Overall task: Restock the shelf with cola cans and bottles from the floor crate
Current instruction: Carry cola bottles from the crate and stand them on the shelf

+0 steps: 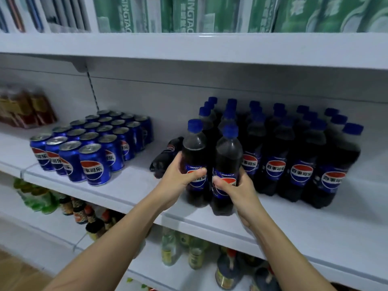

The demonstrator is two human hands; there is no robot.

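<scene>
Forearms: two, bare, reaching up from the lower frame edge toward the middle shelf (315, 223), converging near its front edge.

Left hand (180, 177): closed round the label band of the left bottle (194, 156), thumb across the front, fingers hidden behind. Bottle upright, base on or just above the shelf; contact cannot be told.

Right hand (235, 186): closed round the lower body of the right bottle (227, 156), thumb forward. Bottle upright, touching or just beside the left one, base close to the front edge.

Bottle block (300, 156): upright rows, filling the shelf toward its right end, just beside the right bottle.

Fallen bottle (165, 156): lying on its side behind the left hand, between block and cans (92, 143).

Cans: packed block toward the left end, well apart from the bottles.

Crate: not in view.

Step judged: setting two bottles down at the front of the block. Next move calls for pushing both back flush with the rows, then letting go; the fallen bottle likely needs righting.
</scene>
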